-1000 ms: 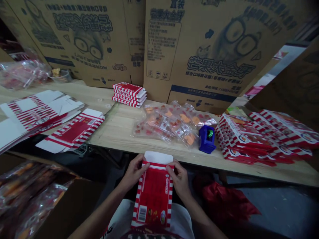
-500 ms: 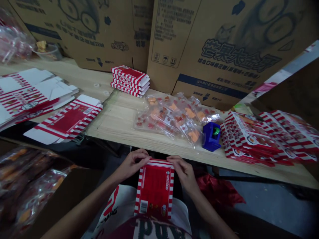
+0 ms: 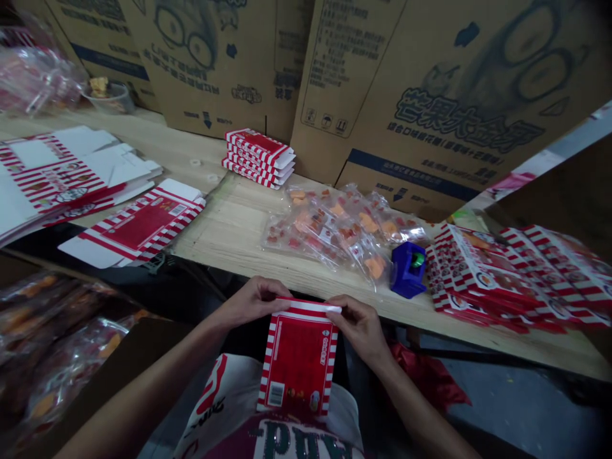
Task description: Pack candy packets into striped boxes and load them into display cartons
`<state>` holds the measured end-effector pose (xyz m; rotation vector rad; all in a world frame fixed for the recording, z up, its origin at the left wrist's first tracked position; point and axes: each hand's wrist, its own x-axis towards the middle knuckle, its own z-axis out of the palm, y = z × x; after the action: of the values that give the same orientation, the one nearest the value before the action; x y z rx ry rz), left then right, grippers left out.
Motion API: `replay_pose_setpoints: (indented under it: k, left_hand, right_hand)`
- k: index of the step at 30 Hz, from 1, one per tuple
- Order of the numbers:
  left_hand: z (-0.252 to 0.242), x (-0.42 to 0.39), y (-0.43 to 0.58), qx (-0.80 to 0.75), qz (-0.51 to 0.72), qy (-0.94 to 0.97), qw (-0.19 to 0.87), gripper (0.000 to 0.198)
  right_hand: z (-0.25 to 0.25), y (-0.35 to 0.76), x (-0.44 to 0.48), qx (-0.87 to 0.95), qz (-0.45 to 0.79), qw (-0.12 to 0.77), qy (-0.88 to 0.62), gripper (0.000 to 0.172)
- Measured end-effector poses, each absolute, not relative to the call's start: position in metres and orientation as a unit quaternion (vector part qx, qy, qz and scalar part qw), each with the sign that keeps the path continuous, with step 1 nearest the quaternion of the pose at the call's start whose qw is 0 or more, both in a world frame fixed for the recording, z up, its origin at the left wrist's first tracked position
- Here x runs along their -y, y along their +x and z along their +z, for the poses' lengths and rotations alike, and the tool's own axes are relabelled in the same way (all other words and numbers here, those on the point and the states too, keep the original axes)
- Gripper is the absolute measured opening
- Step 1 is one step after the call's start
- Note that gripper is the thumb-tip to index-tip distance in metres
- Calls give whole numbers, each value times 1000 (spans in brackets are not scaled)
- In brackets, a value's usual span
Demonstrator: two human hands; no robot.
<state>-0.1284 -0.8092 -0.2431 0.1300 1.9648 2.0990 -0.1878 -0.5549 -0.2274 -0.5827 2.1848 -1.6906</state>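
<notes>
A red candy box (image 3: 299,357) with red-and-white striped edges rests upright against my lap, its barcode at the lower left. My left hand (image 3: 261,303) pinches its upper left corner between thumb and fingers. At the upper right corner, my right hand (image 3: 358,322) grips the top edge, where a small white flap shows under the thumb. Beyond the box, clear candy packets (image 3: 329,223) lie heaped on the wooden table (image 3: 224,213). A blue tape dispenser (image 3: 408,269) with a green roll stands right of them.
Flat cartons (image 3: 71,172) and one loose carton (image 3: 138,223) lie at left. Folded boxes (image 3: 261,156) are stacked at the back, more striped boxes (image 3: 497,274) at right. Large cardboard cartons (image 3: 430,83) line the rear. More packets (image 3: 81,357) fill a carton at lower left.
The view has shifted slightly, so the table things appear a little further right. Both hands stay at the box's top corners; a white flap now shows by my right thumb.
</notes>
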Motion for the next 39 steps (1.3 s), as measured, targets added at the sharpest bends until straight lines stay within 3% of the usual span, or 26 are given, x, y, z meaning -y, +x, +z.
replay_pose_setpoints:
  k: [5,12,19,27,30,39]
  left_hand:
    - [-254,795,-123,-616,780,3,110,31]
    - [-248,790,-125,-686,725,9,57,25]
    - [-237,797,-138,-591,788,-57,161,24]
    - [-241,801,-121,-611,780,-7,133,30]
    - [-255,786,-115,-585,805,-42,90,36]
    - [-283,758,-120,-623,774,-111,15,19]
  right_hand:
    - [-236,-186,546,-749,-624,168,-145,19]
    - [-234,-182,546,-725,-650,175,-146,16]
    - [-223,-195,558,-677,-684,264,-71,22]
    - [-235,-177,551,-756,-613,108,-203,11]
    - [-246,-170,547,-764,-610,71,-197,9]
    - [-279,-157,554,-745,-658,37,-100,14]
